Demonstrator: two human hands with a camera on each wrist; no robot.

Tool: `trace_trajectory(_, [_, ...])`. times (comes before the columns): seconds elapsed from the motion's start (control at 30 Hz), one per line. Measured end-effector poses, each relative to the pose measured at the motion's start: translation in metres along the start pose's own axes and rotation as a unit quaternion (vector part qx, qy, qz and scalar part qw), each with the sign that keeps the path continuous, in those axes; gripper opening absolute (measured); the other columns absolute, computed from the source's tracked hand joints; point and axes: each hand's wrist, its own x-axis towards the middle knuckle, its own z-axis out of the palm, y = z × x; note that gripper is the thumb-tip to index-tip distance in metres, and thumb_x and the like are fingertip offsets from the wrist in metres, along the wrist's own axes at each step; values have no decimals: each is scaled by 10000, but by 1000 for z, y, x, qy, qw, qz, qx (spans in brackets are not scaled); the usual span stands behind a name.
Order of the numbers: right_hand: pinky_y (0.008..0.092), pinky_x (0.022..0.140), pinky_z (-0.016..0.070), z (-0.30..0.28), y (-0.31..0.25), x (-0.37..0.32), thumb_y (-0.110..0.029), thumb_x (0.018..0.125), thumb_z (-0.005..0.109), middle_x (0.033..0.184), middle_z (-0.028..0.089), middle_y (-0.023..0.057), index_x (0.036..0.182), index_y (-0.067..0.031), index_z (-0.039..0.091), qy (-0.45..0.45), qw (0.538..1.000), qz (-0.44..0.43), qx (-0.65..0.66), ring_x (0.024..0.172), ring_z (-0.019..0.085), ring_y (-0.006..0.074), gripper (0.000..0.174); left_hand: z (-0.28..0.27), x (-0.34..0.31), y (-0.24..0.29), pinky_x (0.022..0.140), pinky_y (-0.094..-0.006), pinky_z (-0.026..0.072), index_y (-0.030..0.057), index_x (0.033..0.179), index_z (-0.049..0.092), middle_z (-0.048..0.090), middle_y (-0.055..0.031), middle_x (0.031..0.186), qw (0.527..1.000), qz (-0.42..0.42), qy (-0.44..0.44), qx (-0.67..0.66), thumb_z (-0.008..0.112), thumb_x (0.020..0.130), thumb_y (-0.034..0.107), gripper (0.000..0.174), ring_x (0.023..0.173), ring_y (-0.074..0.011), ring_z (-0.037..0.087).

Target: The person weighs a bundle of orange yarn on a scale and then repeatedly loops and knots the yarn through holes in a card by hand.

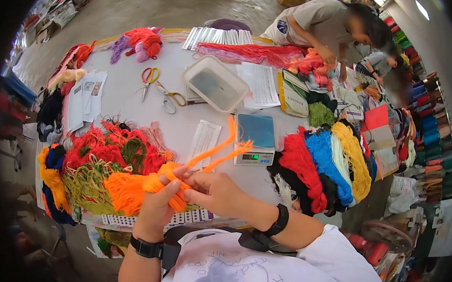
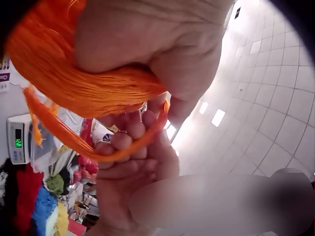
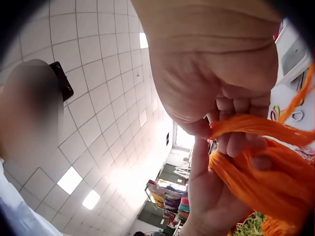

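A bundle of bright orange yarn is held near the table's front edge. My left hand grips it around its gathered part, and its cut ends fan out to the left. My right hand pinches a thinner orange strand between thumb and fingers, close beside the left hand. In the left wrist view this strand curves over the right fingers. Two loose tails of the strand point up toward the digital scale, whose green display is lit. The fingertips of both hands nearly meet.
A heap of red and green yarn lies at left. Coloured skeins lie right of the scale. Scissors, a plastic tray and printed sheets lie farther back. Another person leans over the far right side.
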Motion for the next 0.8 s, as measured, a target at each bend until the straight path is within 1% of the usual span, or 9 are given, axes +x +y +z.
trace_trajectory(0.1, [232, 686, 503, 9, -5, -4, -111, 883, 586, 819, 644, 56, 948, 45, 596, -7, 999, 17, 30, 758, 610, 90, 170, 6, -12, 13, 852, -304, 467, -27, 1275, 478, 557, -60, 1014, 998, 37, -1, 47, 583, 852, 67, 445, 977, -170, 556])
trace_trajectory(0.2, [236, 717, 517, 15, -10, -8, -98, 889, 570, 815, 653, 75, 945, 54, 594, 6, 999, 24, 42, 783, 634, 109, 164, 13, -22, 21, 830, -274, 462, -11, 1275, 477, 564, -44, 994, 992, 56, -14, 110, 615, 833, 74, 471, 928, -139, 564])
trace_trajectory(0.23, [236, 717, 517, 18, -13, -9, -98, 889, 570, 815, 653, 75, 945, 54, 594, 0, 999, 25, 42, 783, 634, 109, 164, 12, -24, 21, 822, -268, 461, -20, 1298, 450, 560, -31, 957, 991, 58, -4, 123, 606, 825, 46, 503, 905, -122, 564])
trace_trajectory(0.3, [227, 645, 500, 22, -22, -12, -97, 874, 567, 768, 635, 55, 846, 35, 596, 27, 990, 26, 135, 700, 607, 89, 138, 15, -29, 23, 802, -262, 465, -28, 1303, 448, 572, -37, 967, 989, 58, 3, 138, 584, 831, 22, 494, 890, -113, 561])
trace_trajectory(0.37, [233, 673, 512, 24, -22, -14, -91, 877, 560, 780, 640, 63, 850, 38, 595, 26, 989, 27, 145, 726, 621, 101, 137, 14, -31, 24, 757, -235, 472, -22, 1316, 441, 593, -52, 990, 986, 54, -3, 158, 556, 839, -10, 490, 849, -92, 556])
trace_trajectory(0.47, [225, 684, 512, 31, -13, -17, -75, 876, 552, 795, 645, 64, 856, 37, 593, 32, 985, 15, 169, 742, 627, 101, 121, 17, -36, 26, 762, -221, 465, -4, 1326, 435, 596, -55, 997, 984, 57, -14, 167, 538, 848, -8, 488, 852, -82, 550])
trace_trajectory(0.67, [191, 654, 454, 29, -10, -20, -73, 873, 540, 824, 637, 46, 860, 18, 585, 74, 991, -20, 112, 720, 580, 67, 103, 10, -44, 25, 817, -227, 452, 3, 1332, 428, 602, -66, 1065, 984, 80, -59, 150, 547, 854, 25, 493, 946, -97, 557])
trace_trajectory(0.73, [177, 648, 416, 29, -9, -20, -100, 888, 518, 824, 621, 26, 869, 6, 573, 66, 979, -42, 187, 730, 544, 46, 121, 9, -44, 24, 845, -237, 449, -4, 1327, 430, 603, -71, 1081, 981, 94, -84, 150, 567, 852, 35, 496, 968, -106, 559])
trace_trajectory(0.8, [177, 657, 412, 28, -7, -19, -107, 895, 506, 811, 609, 16, 870, 0, 567, 55, 977, -44, 200, 737, 533, 45, 126, 4, -44, 25, 856, -243, 447, -9, 1326, 429, 603, -74, 1085, 979, 96, -89, 155, 573, 852, 39, 497, 970, -108, 559])
